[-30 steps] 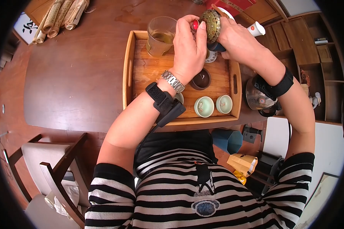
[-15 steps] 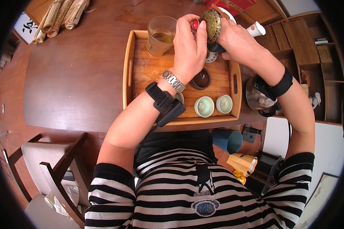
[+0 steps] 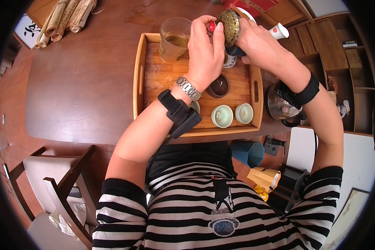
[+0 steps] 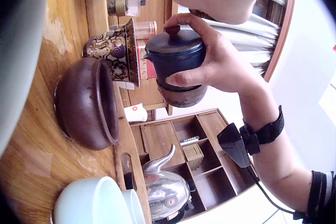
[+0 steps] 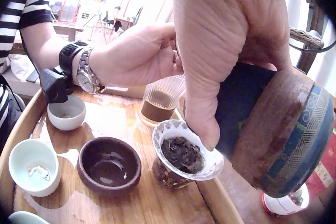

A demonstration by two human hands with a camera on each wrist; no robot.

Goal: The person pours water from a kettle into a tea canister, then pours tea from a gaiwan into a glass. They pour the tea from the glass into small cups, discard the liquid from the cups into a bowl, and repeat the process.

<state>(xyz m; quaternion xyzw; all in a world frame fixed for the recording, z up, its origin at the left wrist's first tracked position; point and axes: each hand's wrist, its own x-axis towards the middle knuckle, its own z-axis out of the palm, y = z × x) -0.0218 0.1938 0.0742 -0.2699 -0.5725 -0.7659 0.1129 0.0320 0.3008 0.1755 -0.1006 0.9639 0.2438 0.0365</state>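
My right hand [image 3: 260, 46] grips a dark blue lidded pot [image 4: 178, 58] with a brown band. It is tipped onto its side, and its small spout faces down over a patterned gaiwan [image 4: 113, 50]. Wet tea leaves [image 5: 181, 154] lie in the gaiwan's flared white bowl. My left hand [image 3: 206, 54] holds an ornate gold lid [image 3: 230, 28] on edge by its red knob [image 3: 213, 26], beside the right hand. Below the hands, a round brown bowl [image 5: 109, 165] stands on the wooden tray [image 3: 162, 79].
On the tray are a ribbed glass pitcher [image 3: 175, 39] with brownish liquid and pale green cups [image 3: 222, 116]. A steel kettle [image 3: 279, 104] stands right of the tray. Rolled bamboo mats [image 3: 62, 18] lie far left, a red box [image 3: 254, 6] at the back.
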